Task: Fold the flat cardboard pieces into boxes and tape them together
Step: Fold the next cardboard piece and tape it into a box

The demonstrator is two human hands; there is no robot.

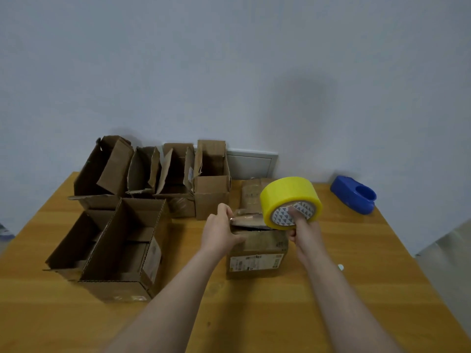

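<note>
We see the small box (257, 250) standing on the table (369, 263), directly between our two hands, its labelled side facing us. Its top flaps are folded down but not quite flat; a dark gap shows under the upper flap.

Our left hand (221, 231) grips the box at its top left corner, fingers curled over the edge of the upper flap and the palm against the left side. Our right hand (302, 229) holds the yellow tape roll (290, 201) on edge above the box's top right corner. One finger is pushed into the patterned core while the other fingers curl below the roll. The lower rim of the roll sits on or just over the flap; we cannot tell if it touches.

Just beyond the hands, behind the roll, the flat cardboard pieces (251, 193) lie stacked on the table.

To the left of our left hand, two open boxes (122, 250) sit side by side with their flaps up. Beyond them, further from the left hand, a back row of open boxes (163, 171) stands against the wall (229, 72).

Well beyond and to the right of our right hand, a blue tape dispenser (354, 194) lies near the table's far edge. A small white bit (340, 267) lies on the table just right of our right forearm. A white panel (251, 163) is set low in the wall behind the flat pieces.
</note>
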